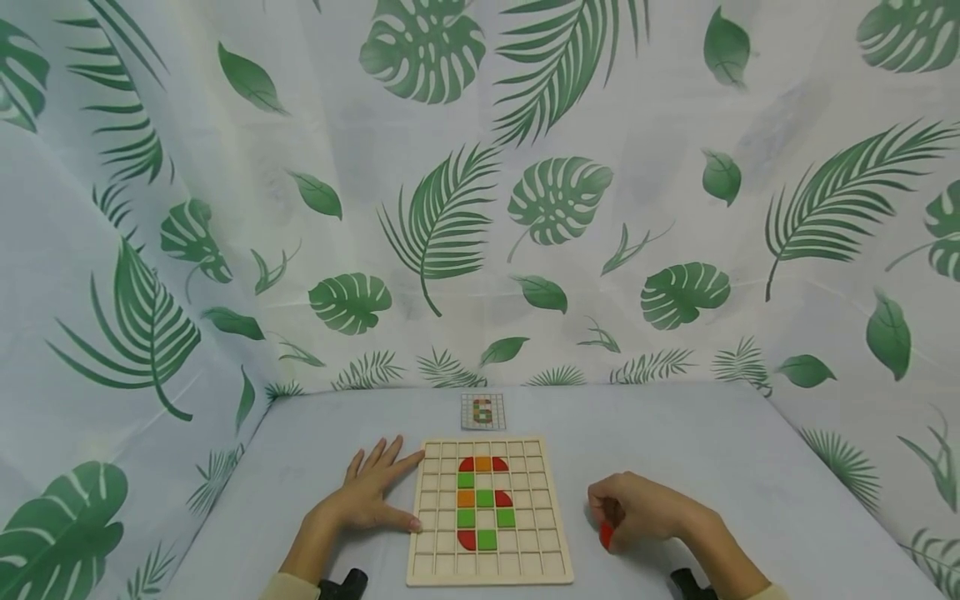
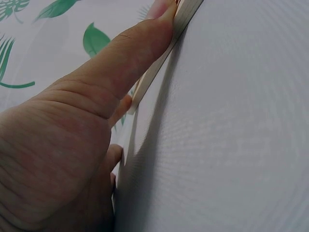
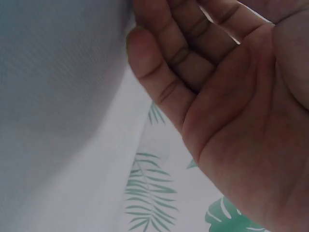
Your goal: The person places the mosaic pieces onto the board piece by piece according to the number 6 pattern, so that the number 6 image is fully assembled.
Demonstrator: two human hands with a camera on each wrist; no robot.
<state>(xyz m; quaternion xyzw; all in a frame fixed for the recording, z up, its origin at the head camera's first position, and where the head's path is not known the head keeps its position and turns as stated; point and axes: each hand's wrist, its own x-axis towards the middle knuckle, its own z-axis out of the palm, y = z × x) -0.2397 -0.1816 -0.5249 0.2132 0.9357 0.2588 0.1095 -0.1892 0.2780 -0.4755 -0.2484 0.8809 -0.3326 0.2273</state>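
A pale wooden grid board lies on the table, with red rounded-corner tiles, green square tiles and orange square tiles set in its middle columns. My left hand spreads its fingers at the board's left side, thumb and index tip touching the edge. The left wrist view shows that thumb against the board's side. Right of the board, my right hand pinches a red tile low over the table. In the right wrist view the fingers are bent and the tile is hidden.
Behind the board lies a small pattern card showing a gridded, coloured figure. White cloth covers the table. A leaf-printed curtain rises at the back and sides. Dark wrist mounts sit below both hands.
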